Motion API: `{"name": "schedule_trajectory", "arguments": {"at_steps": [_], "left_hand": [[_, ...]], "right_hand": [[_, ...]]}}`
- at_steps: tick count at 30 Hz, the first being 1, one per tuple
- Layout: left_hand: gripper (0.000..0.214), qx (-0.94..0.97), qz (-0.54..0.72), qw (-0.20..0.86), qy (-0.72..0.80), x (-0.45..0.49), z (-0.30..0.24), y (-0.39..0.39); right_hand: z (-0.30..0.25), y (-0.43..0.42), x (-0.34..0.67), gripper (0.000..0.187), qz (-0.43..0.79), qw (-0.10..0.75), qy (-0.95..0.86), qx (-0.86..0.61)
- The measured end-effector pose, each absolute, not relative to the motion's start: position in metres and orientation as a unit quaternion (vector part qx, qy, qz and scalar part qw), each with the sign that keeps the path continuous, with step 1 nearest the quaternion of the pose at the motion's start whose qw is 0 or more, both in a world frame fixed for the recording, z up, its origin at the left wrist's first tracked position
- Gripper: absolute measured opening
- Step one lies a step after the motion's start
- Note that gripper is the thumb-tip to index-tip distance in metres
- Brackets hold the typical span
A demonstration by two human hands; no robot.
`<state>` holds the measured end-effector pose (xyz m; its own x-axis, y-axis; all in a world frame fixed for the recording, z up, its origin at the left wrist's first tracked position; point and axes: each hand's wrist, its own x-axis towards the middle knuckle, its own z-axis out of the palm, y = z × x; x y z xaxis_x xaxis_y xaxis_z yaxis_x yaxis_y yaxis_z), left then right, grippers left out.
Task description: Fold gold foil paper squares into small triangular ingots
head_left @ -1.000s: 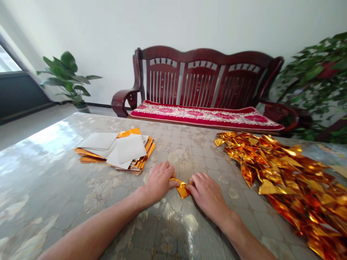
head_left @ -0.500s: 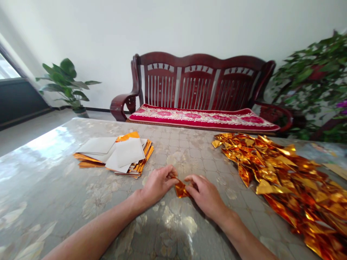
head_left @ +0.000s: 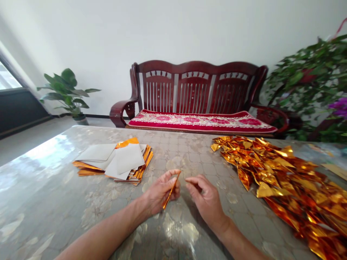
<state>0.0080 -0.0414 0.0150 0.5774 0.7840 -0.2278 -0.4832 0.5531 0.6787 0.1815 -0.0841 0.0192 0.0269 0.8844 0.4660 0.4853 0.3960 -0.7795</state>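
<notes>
A small folded piece of gold foil paper [head_left: 171, 190] is turned edge-on in my left hand [head_left: 162, 191], pinched between thumb and fingers a little above the table. Just to its right is my right hand [head_left: 205, 193], apart from the paper, with thumb and index finger bent toward each other and a gap between their tips. Nothing shows in that gap. A stack of foil sheets [head_left: 124, 160], mostly white side up with orange-gold edges, lies to the left beyond my left hand. On the right spreads a large heap of folded gold foil pieces [head_left: 273, 169].
The table [head_left: 108, 213] has a glossy, flower-patterned cover. Behind it stands a dark red wooden bench [head_left: 193, 90] with a red floral cushion [head_left: 203, 121]. Potted plants [head_left: 67, 86] grow at both sides. Clear plastic [head_left: 322, 151] and a brown card [head_left: 334, 170] lie at far right.
My right hand has let go of the foil paper. My left hand has turned the piece from lying near flat to edge-on. The view has tipped slightly upward.
</notes>
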Motion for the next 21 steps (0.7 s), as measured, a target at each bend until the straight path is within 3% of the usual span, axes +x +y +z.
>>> {"name": "schedule_trajectory", "arguments": {"at_steps": [4,11,21], "left_hand": [[0.045,0.188,0.292,0.912,0.220,0.006,0.022,-0.047],[0.006,0.034,0.229,0.953,0.198,0.009,0.024,-0.056],[0.016,-0.052,0.191,0.961,0.195,0.008,0.019,-0.056]], "right_hand": [[0.018,-0.073,0.183,0.037,0.274,0.526,-0.615,-0.520],[0.022,-0.071,0.182,0.016,0.296,0.528,-0.638,-0.475],[0.024,-0.076,0.178,0.014,0.353,0.519,-0.606,-0.489]]}}
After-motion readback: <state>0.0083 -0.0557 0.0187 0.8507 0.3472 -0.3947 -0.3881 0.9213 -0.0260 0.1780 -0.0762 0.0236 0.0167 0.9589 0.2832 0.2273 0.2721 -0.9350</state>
